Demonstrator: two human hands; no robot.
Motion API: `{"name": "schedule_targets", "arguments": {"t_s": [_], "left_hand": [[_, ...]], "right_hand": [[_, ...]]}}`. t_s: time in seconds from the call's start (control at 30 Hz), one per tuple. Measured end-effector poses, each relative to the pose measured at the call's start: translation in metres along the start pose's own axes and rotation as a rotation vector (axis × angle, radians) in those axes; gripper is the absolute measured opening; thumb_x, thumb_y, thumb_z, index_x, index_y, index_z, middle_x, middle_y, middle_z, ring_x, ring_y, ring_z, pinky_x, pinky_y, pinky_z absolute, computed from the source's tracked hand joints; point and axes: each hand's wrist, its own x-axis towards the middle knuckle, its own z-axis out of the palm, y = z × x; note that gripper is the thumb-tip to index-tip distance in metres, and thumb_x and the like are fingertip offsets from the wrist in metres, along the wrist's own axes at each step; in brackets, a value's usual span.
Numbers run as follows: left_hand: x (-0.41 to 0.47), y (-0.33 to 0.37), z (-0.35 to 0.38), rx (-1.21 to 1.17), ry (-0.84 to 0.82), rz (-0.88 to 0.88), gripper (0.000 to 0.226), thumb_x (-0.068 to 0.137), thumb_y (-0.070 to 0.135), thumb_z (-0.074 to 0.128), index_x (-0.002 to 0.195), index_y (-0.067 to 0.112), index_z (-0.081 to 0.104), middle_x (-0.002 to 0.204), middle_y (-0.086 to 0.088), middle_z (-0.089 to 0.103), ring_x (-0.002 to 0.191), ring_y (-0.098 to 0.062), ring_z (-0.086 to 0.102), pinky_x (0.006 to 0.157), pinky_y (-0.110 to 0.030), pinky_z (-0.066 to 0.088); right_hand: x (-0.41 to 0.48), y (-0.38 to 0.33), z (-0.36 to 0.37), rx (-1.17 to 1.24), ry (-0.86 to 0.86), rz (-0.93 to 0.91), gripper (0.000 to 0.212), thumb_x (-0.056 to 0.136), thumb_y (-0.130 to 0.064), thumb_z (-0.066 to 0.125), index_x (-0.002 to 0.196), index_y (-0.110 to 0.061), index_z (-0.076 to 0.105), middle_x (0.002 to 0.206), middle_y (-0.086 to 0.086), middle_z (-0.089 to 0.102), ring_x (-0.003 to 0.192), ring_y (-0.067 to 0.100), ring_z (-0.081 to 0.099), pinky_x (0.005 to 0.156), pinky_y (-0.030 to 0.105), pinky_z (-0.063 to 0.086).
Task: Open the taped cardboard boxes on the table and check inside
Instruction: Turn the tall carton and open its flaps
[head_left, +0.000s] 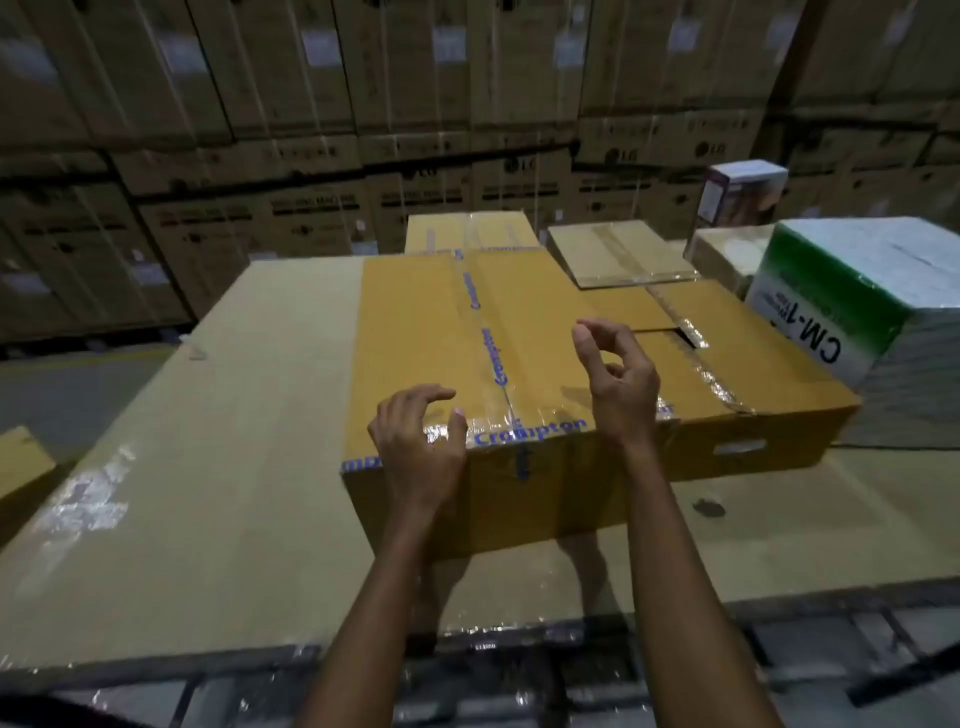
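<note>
A large yellow-brown cardboard box (415, 322) sits on the table in front of me. Clear tape printed in blue (485, 332) runs along its top seam and over the near edge. My left hand (415, 447) is at that near edge, fingers bent like a claw right by the tape; contact is unclear. My right hand (618, 384) hovers above the box top with loosely curled fingers and holds nothing. A second box (769, 364) adjoins on the right; its tape is crinkled and a dark gap shows between its flaps.
The table is covered with flat cardboard (208, 467). Behind stand a taped box (470, 234), a flatter taped box (618, 254), a small white carton (743, 192) and a green-and-white box (831, 312). Stacked cartons (311, 156) form a wall at the back.
</note>
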Motion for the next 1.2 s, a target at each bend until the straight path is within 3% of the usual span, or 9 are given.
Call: {"name": "schedule_targets", "arguments": {"t_s": [0.13, 0.23, 0.43, 0.6, 0.8, 0.9, 1.0, 1.1, 1.2], "left_hand": [[-0.034, -0.001, 0.012, 0.225, -0.024, 0.149, 0.025, 0.083, 0.024, 0.066, 0.106, 0.018, 0.072, 0.124, -0.004, 0.065, 0.124, -0.026, 0.053, 0.108, -0.046, 0.034], [-0.063, -0.007, 0.020, 0.357, -0.184, 0.222, 0.051, 0.082, 0.022, 0.071, 0.132, 0.014, 0.061, 0.144, -0.009, 0.055, 0.140, -0.031, 0.043, 0.123, -0.048, 0.019], [-0.074, -0.004, 0.029, 0.553, -0.265, 0.261, 0.077, 0.082, 0.040, 0.068, 0.149, 0.013, 0.045, 0.160, -0.012, 0.036, 0.153, -0.032, 0.024, 0.124, -0.060, 0.009], [-0.072, 0.007, 0.054, 0.627, -0.311, 0.328, 0.087, 0.084, 0.059, 0.063, 0.157, 0.018, 0.037, 0.166, -0.004, 0.030, 0.155, -0.029, 0.021, 0.120, -0.068, 0.001], [-0.075, -0.017, 0.052, 0.709, -0.266, 0.435, 0.096, 0.083, 0.054, 0.073, 0.159, 0.021, 0.025, 0.167, -0.006, 0.026, 0.154, -0.030, 0.023, 0.119, -0.070, 0.005], [-0.072, -0.019, 0.050, 0.715, -0.244, 0.414, 0.097, 0.080, 0.052, 0.076, 0.158, 0.022, 0.026, 0.165, -0.007, 0.029, 0.153, -0.030, 0.023, 0.120, -0.067, 0.001], [-0.074, -0.021, 0.046, 0.726, -0.229, 0.412, 0.094, 0.079, 0.051, 0.076, 0.157, 0.021, 0.033, 0.163, -0.008, 0.033, 0.153, -0.031, 0.025, 0.121, -0.067, 0.000], [-0.072, -0.026, 0.041, 0.748, -0.221, 0.412, 0.089, 0.081, 0.053, 0.075, 0.156, 0.020, 0.038, 0.163, -0.009, 0.033, 0.152, -0.031, 0.026, 0.121, -0.066, 0.002], [-0.069, -0.025, 0.035, 0.658, -0.164, 0.419, 0.074, 0.087, 0.050, 0.071, 0.150, 0.019, 0.048, 0.158, -0.010, 0.041, 0.149, -0.030, 0.034, 0.123, -0.061, 0.007]], "right_hand": [[-0.027, 0.032, -0.015, -0.097, 0.120, -0.015, 0.021, 0.097, -0.045, 0.066, 0.110, -0.031, 0.074, 0.119, -0.009, 0.071, 0.117, 0.007, 0.059, 0.099, 0.049, 0.051], [-0.043, 0.059, -0.020, -0.294, 0.135, -0.055, 0.027, 0.092, -0.051, 0.068, 0.115, -0.037, 0.070, 0.148, -0.007, 0.052, 0.141, 0.014, 0.040, 0.109, 0.062, 0.040], [-0.063, 0.087, -0.028, -0.343, 0.172, 0.389, 0.090, 0.087, -0.067, 0.069, 0.160, -0.041, 0.023, 0.172, -0.001, 0.004, 0.156, 0.029, 0.010, 0.121, 0.064, 0.019], [-0.069, 0.100, -0.032, -0.113, 0.160, 0.438, 0.105, 0.085, -0.066, 0.073, 0.160, -0.049, 0.001, 0.172, -0.010, 0.011, 0.156, 0.024, 0.012, 0.122, 0.058, 0.025], [-0.090, 0.150, -0.052, 0.361, 0.079, 0.902, 0.095, 0.084, -0.086, 0.051, 0.161, -0.034, 0.028, 0.162, -0.002, 0.039, 0.145, 0.024, 0.040, 0.118, 0.056, 0.033], [-0.104, 0.169, -0.057, 0.577, 0.151, 1.061, 0.076, 0.091, -0.081, 0.041, 0.149, -0.033, 0.046, 0.158, 0.000, 0.040, 0.147, 0.023, 0.033, 0.115, 0.057, 0.035], [-0.105, 0.175, -0.060, 0.817, 0.260, 1.097, 0.074, 0.097, -0.070, 0.047, 0.157, -0.028, 0.036, 0.171, 0.005, 0.019, 0.158, 0.032, 0.015, 0.124, 0.055, 0.024], [-0.096, 0.174, -0.061, 0.806, 0.244, 1.074, 0.062, 0.095, -0.065, 0.058, 0.144, -0.028, 0.047, 0.169, 0.008, 0.025, 0.153, 0.035, 0.028, 0.118, 0.046, 0.035], [-0.094, 0.171, -0.053, 0.607, 0.135, 1.062, 0.072, 0.095, -0.065, 0.056, 0.154, -0.026, 0.042, 0.149, 0.002, 0.053, 0.132, 0.030, 0.051, 0.120, 0.044, 0.036]]}}
